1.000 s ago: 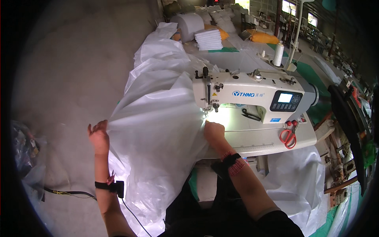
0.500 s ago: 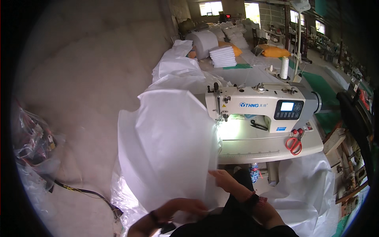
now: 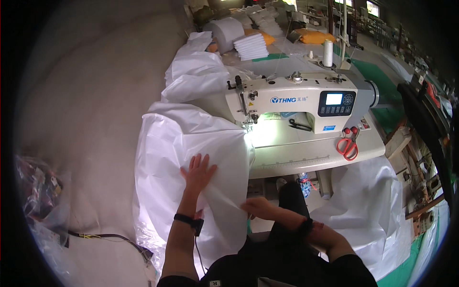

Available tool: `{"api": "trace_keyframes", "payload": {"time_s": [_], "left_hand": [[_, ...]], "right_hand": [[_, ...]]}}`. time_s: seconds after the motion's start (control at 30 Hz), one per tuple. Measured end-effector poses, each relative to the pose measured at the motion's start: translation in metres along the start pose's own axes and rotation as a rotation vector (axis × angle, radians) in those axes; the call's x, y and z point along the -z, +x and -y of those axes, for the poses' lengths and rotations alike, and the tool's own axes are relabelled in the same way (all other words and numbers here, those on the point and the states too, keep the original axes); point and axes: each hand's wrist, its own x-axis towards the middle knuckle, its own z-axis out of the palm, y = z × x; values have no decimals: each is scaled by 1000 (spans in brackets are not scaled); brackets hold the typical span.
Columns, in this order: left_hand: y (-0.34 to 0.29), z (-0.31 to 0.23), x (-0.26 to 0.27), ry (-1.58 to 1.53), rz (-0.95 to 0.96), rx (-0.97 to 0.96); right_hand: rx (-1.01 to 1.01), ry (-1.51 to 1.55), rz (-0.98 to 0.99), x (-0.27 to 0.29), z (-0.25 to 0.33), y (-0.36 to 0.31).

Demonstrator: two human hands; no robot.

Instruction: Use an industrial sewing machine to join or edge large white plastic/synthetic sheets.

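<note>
A large white sheet of thin, plastic-like fabric (image 3: pixel 165 138) hangs over the left end of the sewing table and down across my lap. My left hand (image 3: pixel 198 173) lies flat on it, fingers spread. At the sheet's right edge my right hand (image 3: pixel 258 208) is closed, pinching the fabric. The white sewing machine (image 3: pixel 287 103) stands just beyond, its lamp lighting the needle area. The sheet's far right corner reaches in under the needle; the presser foot itself is too small to make out.
Red-handled scissors (image 3: pixel 347 149) and small black snips (image 3: pixel 300 125) lie on the machine bed. A white thread cone (image 3: pixel 328 53) stands behind. Folded white stacks (image 3: pixel 251 46) and an orange sack (image 3: pixel 313 36) sit farther back. More white sheeting (image 3: pixel 368 205) hangs at the right.
My left hand has moved up and forward from my lap onto the sheet, which has flattened from a raised billow. My right hand still grips its edge. The view has tilted downward.
</note>
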Motion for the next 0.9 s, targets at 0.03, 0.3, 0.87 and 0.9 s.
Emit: {"api": "trace_keyframes", "payload": {"time_s": [0.03, 0.3, 0.87, 0.9], "left_hand": [[-3, 6, -4, 4, -36, -5], [34, 25, -5, 20, 66, -5], [17, 95, 85, -417, -493, -195], [25, 104, 83, -456, -477, -196]], "right_hand": [[12, 56, 148, 7, -9, 0], [551, -547, -229, 17, -55, 121], [81, -1188, -277, 0, -22, 258], [93, -1150, -281, -3, -22, 253]]}}
